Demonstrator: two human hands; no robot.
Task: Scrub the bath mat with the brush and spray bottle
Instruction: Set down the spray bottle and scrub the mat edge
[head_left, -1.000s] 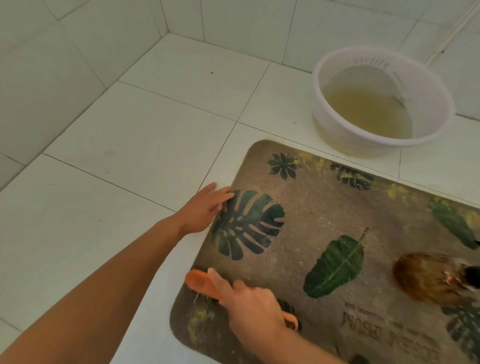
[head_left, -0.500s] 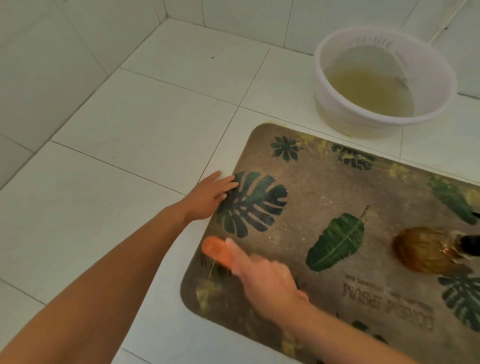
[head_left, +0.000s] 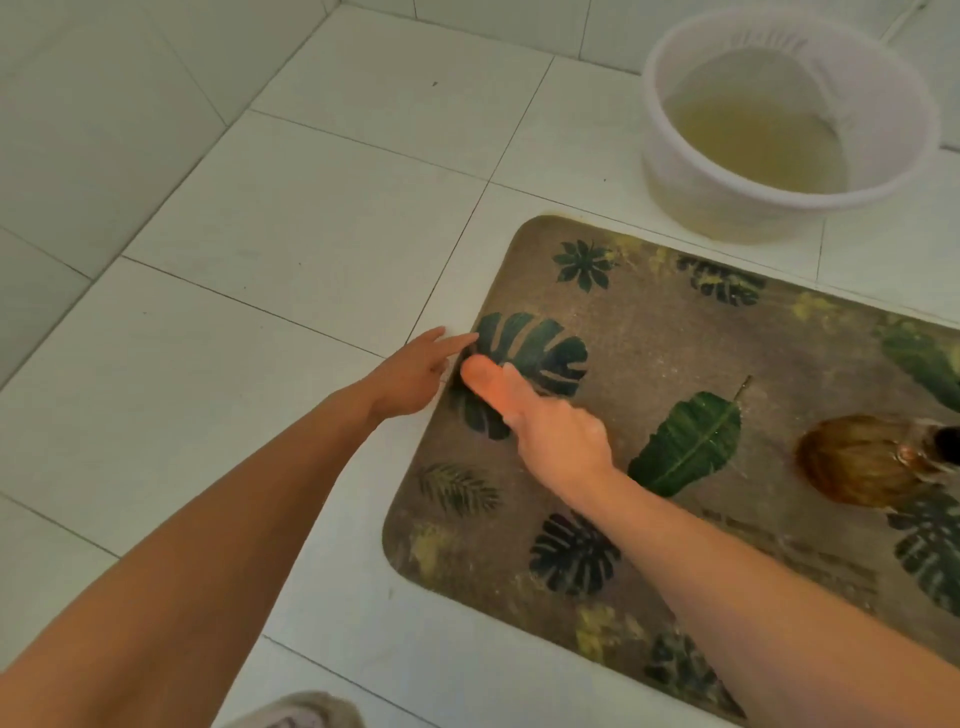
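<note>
Since earlier frame: brush (head_left: 480, 376) and right hand (head_left: 558, 441) have shifted from mat's near left corner up onto big monstera-leaf print, close to left hand (head_left: 413, 376).

Right grip: fingers curled round orange brush, index finger laid along its back; brush head down on bath mat (head_left: 649, 332), motion-blurred.

Left grip: holds nothing; fingers straight, tips at mat's left edge.

Mat flat on white tile floor (head_left: 260, 249).

Brown rounded object (head_left: 857, 460) lies on mat at right; kind unclear.

White basin (head_left: 685, 197) of yellowish water on floor beyond mat's far edge.
</note>
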